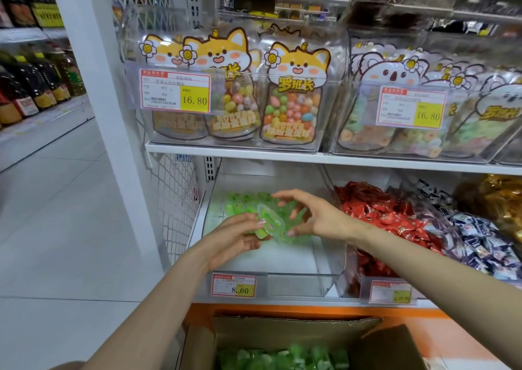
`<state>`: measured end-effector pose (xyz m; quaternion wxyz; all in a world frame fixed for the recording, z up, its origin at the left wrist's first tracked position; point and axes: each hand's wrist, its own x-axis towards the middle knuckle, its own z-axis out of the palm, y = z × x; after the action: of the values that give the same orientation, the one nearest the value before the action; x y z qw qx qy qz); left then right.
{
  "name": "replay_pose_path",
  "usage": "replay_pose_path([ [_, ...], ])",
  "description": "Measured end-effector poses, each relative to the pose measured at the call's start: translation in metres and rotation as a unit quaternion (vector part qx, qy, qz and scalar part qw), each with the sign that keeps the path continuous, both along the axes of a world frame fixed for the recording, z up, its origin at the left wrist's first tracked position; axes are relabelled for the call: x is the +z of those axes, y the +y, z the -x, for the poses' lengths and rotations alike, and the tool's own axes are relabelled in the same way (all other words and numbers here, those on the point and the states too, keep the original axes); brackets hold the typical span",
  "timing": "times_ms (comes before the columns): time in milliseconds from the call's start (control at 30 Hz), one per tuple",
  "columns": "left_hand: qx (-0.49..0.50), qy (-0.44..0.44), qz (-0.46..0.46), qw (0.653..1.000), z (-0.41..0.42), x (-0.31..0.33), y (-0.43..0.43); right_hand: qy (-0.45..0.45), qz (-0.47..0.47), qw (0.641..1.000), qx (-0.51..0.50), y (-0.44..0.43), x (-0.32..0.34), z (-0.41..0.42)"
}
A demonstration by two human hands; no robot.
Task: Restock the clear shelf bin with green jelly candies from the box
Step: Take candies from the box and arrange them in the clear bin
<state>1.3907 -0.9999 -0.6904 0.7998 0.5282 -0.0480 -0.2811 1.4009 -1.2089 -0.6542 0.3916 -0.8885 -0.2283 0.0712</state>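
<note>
— Whereabouts of the green jelly candies [245, 204]?

— Heaped toward the back of the clear shelf bin [282, 268], on the lower shelf, behind the 8.60 price tag [234, 285]. Also down in the open cardboard box [296, 330] on the floor below the shelf: another layer of green cups [282, 358], blurred at the frame's bottom edge.

— And the left hand [234, 238]?

— Reaching into the bin from the front. Curled round a single green jelly cup [267, 222], pinching it between thumb and fingertips, with the sealed lid turned up toward the camera.

— The right hand [317, 217]?

— Just beside the left, over the heap. Fingers spread wide and gripping nothing visible. Thumb tip low by the pile; touching or not, hard to tell.

— Next door to the bin?

— To the right, a bin of red-wrapped sweets [375, 211], then blue-and-white wrapped sweets [477, 245]. To the left, a white wire mesh panel [178, 200] at the shelf's end.

— Higher up?

— On the shelf above, clear bins of orange cartoon-animal pouches [293, 101] filled with coloured jelly beans, and koala pouches [392, 107] to the right, both fronted by 16.80 tags [175, 90]. Far left, across the aisle, rows of oil bottles [36, 81].
</note>
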Motion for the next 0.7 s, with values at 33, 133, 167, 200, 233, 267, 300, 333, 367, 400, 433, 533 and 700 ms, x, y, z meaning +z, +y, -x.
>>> replay_pose_path([
  [33,-0.010,0.001,-0.007,1.000,0.001,-0.002,0.001,0.005,0.018,1.000,0.014,0.001,0.000,0.002],
  [133,-0.037,0.003,-0.024,0.999,0.006,-0.005,0.002,0.003,0.063,0.997,0.047,0.010,-0.004,0.009],
  [167,-0.046,0.000,-0.033,0.998,0.007,-0.006,0.003,-0.007,0.077,0.996,0.053,0.012,-0.006,0.011],
  [200,-0.053,-0.003,-0.042,0.998,0.008,-0.007,0.004,-0.019,0.090,0.994,0.055,0.013,-0.009,0.012],
  [233,-0.054,-0.005,-0.050,0.997,0.010,-0.008,0.003,-0.030,0.101,0.993,0.054,0.014,-0.012,0.013],
  [267,-0.051,-0.004,-0.054,0.997,0.011,-0.010,0.004,-0.037,0.110,0.992,0.051,0.014,-0.015,0.014],
  [300,-0.044,-0.001,-0.057,0.997,0.011,-0.012,0.004,-0.039,0.114,0.992,0.045,0.014,-0.017,0.016],
  [333,-0.039,0.001,-0.059,0.998,0.011,-0.013,0.004,-0.037,0.112,0.992,0.040,0.014,-0.019,0.017],
  [367,-0.036,0.000,-0.061,0.997,0.010,-0.013,0.005,-0.033,0.106,0.993,0.034,0.015,-0.020,0.018],
  [400,-0.038,-0.005,-0.067,0.997,0.010,-0.014,0.005,-0.027,0.099,0.994,0.029,0.016,-0.020,0.019],
  [433,-0.040,-0.012,-0.077,0.996,0.011,-0.014,0.005,-0.017,0.091,0.995,0.025,0.017,-0.020,0.020],
  [533,-0.042,-0.034,-0.110,0.992,0.011,-0.012,0.004,0.011,0.077,0.997,0.027,0.019,-0.016,0.019],
  [700,-0.034,-0.041,-0.170,0.984,0.007,-0.010,0.002,0.015,0.026,0.999,0.010,0.024,-0.016,0.013],
])
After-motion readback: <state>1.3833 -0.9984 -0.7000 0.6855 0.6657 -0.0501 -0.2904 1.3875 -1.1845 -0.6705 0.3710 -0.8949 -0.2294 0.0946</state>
